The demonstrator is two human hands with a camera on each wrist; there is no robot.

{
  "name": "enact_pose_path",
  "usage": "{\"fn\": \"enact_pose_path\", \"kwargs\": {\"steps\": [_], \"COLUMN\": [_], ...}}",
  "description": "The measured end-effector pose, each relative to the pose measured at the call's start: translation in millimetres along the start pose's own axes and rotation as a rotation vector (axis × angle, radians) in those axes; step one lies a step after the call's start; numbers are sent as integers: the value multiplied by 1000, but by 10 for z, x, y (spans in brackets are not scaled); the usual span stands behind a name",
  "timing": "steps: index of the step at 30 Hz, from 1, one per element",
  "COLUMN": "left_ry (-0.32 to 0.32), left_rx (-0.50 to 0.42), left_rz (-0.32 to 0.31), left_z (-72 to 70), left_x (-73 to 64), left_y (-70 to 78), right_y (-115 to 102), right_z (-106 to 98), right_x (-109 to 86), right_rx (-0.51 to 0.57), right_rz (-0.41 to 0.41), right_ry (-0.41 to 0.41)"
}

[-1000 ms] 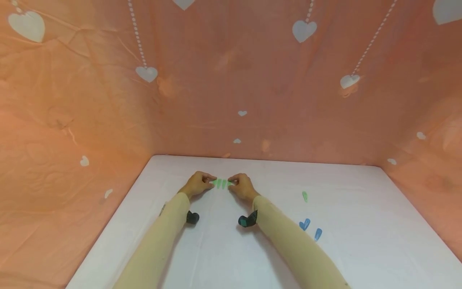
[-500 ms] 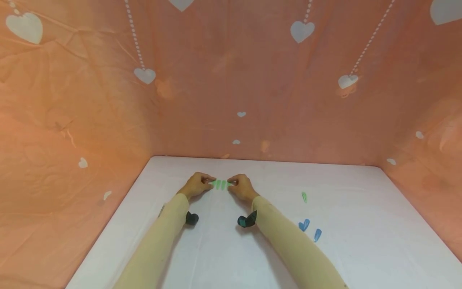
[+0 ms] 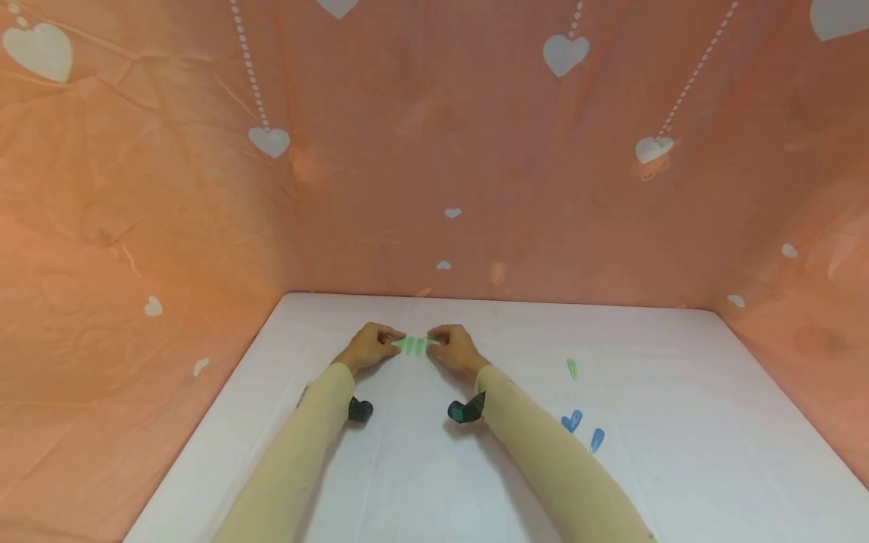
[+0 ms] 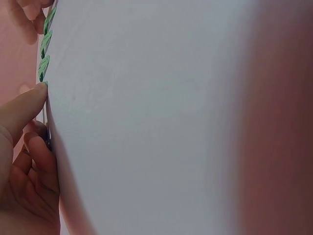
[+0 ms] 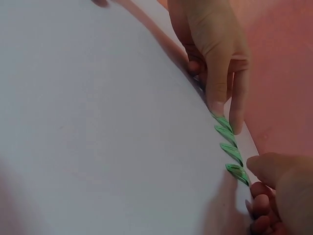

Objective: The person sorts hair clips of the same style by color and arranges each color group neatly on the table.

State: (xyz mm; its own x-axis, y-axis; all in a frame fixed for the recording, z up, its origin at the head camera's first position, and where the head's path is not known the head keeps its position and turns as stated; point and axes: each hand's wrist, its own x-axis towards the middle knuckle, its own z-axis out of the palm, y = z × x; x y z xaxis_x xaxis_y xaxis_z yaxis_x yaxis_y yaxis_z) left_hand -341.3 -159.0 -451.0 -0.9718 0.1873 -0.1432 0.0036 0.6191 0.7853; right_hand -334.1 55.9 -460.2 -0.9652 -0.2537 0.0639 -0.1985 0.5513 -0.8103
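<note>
Several green snap hair clips [image 3: 419,346] lie side by side in a short row on the white table, slanted alike in the right wrist view. My left hand [image 3: 370,345] pinches the clip at the row's left end [image 5: 222,121] between thumb and index finger. At the other end, my right hand [image 3: 456,350] has thumb and fingers curled around the last clip [image 5: 237,172]. The middle clips show bare between the two hands. In the left wrist view, the left thumb [image 4: 36,98] presses against the near end of the row.
Off to the right lies a single green hair clip [image 3: 572,369]. Closer to me are blue hair clips [image 3: 597,440], two of them nearly together. The white table [image 3: 407,467] ends at an orange curtain [image 3: 421,151] with pale hearts behind and at both sides.
Both hands stay at the ends of the green row with hardly any motion. The head view shifts slightly; the clips on the right have not moved.
</note>
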Motion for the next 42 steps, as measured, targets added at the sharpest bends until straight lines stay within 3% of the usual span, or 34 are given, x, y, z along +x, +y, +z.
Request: {"fn": "enact_pose_path", "kwargs": {"steps": [6, 11, 18, 25, 32, 42], "left_ry": [6, 0, 4, -15, -33, -28], "left_rx": [6, 0, 18, 23, -39, -33], "left_rz": [7, -20, -10, -25, -26, -15], "left_z": [-2, -3, -8, -25, -19, 11], "left_x": [-3, -8, -3, -10, 14, 28], "left_y": [11, 5, -4, 23, 10, -40], "right_y": [-6, 19, 41, 43, -16, 99], "right_z": [-33, -86, -189, -405, -765, -1273], "right_x": [12, 26, 23, -19, -118, -395], "right_rx": [65, 133, 239, 188, 68, -25], "right_rz": [9, 54, 116, 98, 13, 16], "right_ry": [-13, -63, -111, -103, -109, -119]}}
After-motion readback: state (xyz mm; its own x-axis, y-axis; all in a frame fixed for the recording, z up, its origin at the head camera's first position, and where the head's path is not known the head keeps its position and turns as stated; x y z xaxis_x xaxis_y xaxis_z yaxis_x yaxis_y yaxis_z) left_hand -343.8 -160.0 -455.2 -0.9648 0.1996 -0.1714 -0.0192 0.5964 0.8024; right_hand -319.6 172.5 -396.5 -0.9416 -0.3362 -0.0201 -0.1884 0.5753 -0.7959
